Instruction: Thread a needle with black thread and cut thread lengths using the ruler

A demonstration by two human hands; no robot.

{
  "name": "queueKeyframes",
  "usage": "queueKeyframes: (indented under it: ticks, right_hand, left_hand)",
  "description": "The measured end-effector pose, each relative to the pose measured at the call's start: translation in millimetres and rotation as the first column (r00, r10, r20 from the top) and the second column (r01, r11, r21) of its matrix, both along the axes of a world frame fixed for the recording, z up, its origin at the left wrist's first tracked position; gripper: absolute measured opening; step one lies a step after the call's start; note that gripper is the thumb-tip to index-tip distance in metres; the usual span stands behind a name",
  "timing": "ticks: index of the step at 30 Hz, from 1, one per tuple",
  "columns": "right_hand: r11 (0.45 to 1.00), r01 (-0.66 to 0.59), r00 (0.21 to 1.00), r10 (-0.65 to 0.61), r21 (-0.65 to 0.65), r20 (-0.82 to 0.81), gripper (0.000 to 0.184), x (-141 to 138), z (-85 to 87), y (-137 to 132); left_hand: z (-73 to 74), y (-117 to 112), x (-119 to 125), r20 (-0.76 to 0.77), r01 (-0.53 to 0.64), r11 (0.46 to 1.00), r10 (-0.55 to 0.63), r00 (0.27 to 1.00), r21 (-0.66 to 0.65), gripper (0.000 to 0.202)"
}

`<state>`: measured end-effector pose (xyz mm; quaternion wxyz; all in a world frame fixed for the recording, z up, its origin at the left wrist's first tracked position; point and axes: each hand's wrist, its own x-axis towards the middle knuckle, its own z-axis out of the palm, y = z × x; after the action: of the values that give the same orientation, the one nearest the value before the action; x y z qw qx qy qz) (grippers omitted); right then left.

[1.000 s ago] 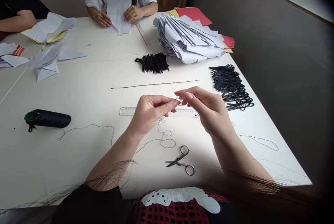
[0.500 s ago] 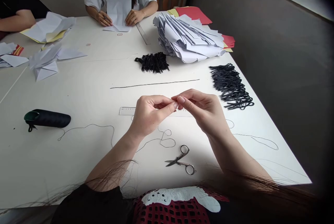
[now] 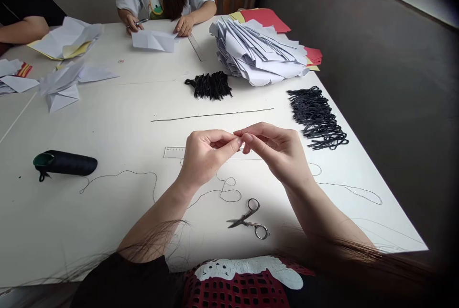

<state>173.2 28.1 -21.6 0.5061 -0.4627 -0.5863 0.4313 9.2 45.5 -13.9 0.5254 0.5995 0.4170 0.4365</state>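
My left hand (image 3: 208, 157) and my right hand (image 3: 278, 152) meet at the fingertips over a clear ruler (image 3: 174, 152). Both are closed in a pinch on a thin black thread (image 3: 229, 192), though the pinched bit is mostly hidden by my fingers. Loose loops of this thread lie below and to the right of my hands. It trails left to a dark thread spool (image 3: 73, 163) lying on its side. Small metal scissors (image 3: 247, 220) rest with blades apart, nearer my body. A straight dark cord (image 3: 211, 115) is laid out beyond my hands.
A bundle of black tassels (image 3: 209, 85) and a row of looped black cords (image 3: 317, 117) lie farther back. Beyond stands a pile of white papers (image 3: 261, 52). Across the white table (image 3: 118, 222), a person handles folded paper (image 3: 153, 41); another person's arm shows at left.
My hands stay almost in place, fingertips shifting slightly. The person opposite has lowered the upright paper to the table and now has a pen in one hand.
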Motion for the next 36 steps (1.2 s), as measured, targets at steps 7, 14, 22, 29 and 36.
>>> queueKeyframes:
  ticks: [7,14,22,29,36]
  right_hand:
    - [0.999,0.01,1.0,-0.011,-0.033,-0.017,0.022,0.3,-1.2,2.1]
    - [1.0,0.011,1.0,-0.011,-0.028,-0.011,0.019,1.7,-0.3,1.8]
    - [0.996,-0.009,0.999,0.006,-0.084,-0.037,0.022,1.2,1.1,1.9]
    - [0.96,-0.156,0.969,0.103,-0.233,-0.226,0.032,-1.0,-2.2,5.5]
    - [0.948,-0.171,0.922,0.058,-0.267,-0.382,0.017,-1.8,-3.7,7.1]
  left_hand:
    - [-2.1,-0.8,2.0,-0.011,0.002,1.0,-0.002,1.0,0.0,0.017]
    - [-3.8,-0.3,2.2,0.005,0.035,0.999,-0.035,0.999,-0.019,0.015]
    - [-3.8,1.1,1.1,-0.008,0.028,1.0,-0.028,1.0,-0.001,0.017]
    - [-3.4,2.0,-1.3,0.048,0.044,0.999,-0.044,0.998,-0.007,0.014]
    - [-1.1,1.0,-0.8,0.014,0.059,0.998,-0.059,0.998,-0.007,0.015]
